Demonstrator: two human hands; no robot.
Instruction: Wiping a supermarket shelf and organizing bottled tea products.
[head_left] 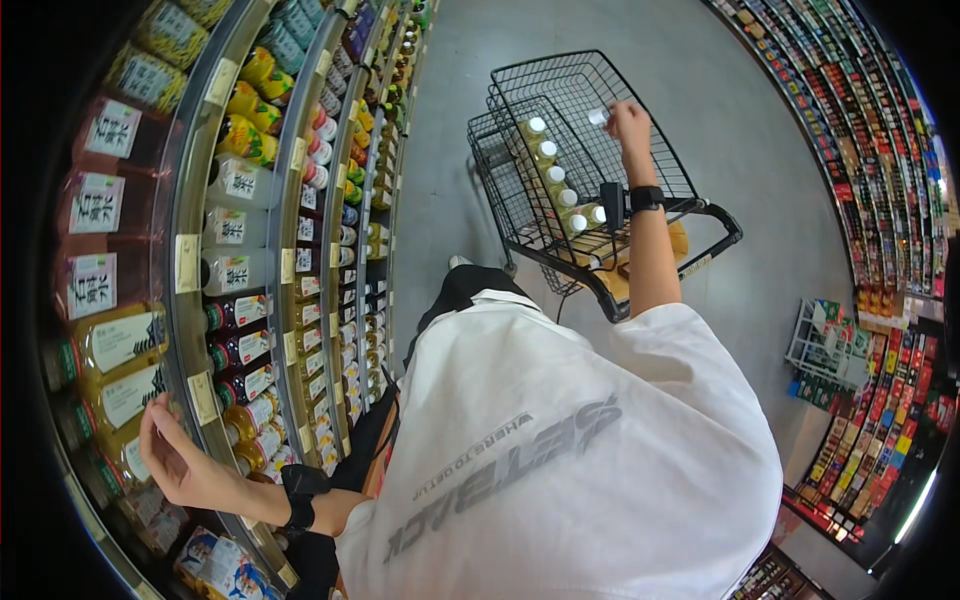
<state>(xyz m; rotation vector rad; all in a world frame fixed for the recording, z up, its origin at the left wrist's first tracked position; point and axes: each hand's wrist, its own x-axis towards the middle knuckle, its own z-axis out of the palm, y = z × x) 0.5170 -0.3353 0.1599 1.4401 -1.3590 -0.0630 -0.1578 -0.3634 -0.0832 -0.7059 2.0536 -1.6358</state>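
My left hand (177, 452) is at the shelf on the left, its fingers loosely bent and apart, with nothing seen in it. Just beyond the fingertips lie bottles of yellow drink (128, 393) with white labels; whether they touch is unclear. My right hand (630, 127) is closed above the black wire shopping cart (668, 152), against a small whitish, see-through object (598, 116) whose kind I cannot make out. Below it, inside the cart, several white-capped bottles of pale yellow liquid (556, 176) stand in a row.
Shelves (186, 250) packed with bottled drinks run along my left side. Pink-red bottles (97, 203) lie farther along the same shelf as the yellow ones. The grey floor (455, 80) stretches ahead. To the right stand more full shelves (835, 120) and a white wire rack (828, 343).
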